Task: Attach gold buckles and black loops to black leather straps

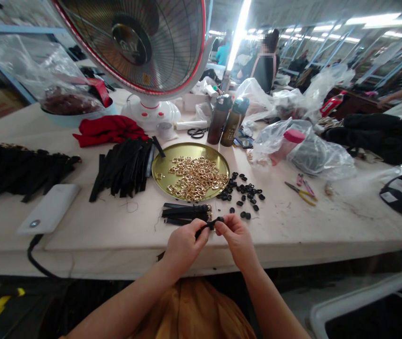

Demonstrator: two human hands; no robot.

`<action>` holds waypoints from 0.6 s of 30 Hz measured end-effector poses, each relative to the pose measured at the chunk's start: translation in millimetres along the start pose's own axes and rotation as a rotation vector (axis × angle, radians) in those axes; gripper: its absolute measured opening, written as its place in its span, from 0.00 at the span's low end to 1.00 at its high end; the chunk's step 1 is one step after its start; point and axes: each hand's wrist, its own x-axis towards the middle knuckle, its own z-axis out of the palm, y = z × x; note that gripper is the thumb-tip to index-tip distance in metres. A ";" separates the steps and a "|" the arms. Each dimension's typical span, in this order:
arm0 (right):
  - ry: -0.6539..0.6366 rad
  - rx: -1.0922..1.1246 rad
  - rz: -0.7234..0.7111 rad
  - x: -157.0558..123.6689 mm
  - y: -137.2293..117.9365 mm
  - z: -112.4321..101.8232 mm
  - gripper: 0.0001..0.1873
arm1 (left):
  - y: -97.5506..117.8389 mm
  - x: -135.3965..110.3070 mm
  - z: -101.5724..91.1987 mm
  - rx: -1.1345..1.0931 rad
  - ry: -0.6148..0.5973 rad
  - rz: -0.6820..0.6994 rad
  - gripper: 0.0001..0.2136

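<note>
Near the table's front edge, my left hand grips a narrow black strap between thumb and fingers. My right hand pinches the same strap at its other end, where a bit of metal shows by the fingertips. Just beyond my hands lie several finished-looking black straps with gold buckles at their right ends. Behind them a round gold tray bears a heap of small gold buckles. Small black loops are scattered to the tray's right. A pile of black straps lies to its left.
A fan stands at the back, beside a red cloth. Two bottles, scissors and plastic bags are behind the tray. Yellow-handled pliers lie right; a white power bank with a cable lies left.
</note>
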 end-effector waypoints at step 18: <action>-0.151 -0.015 0.089 -7.9 21.3 -11.7 0.11 | -13.4 2.3 -2.2 -0.219 -0.355 -0.050 0.12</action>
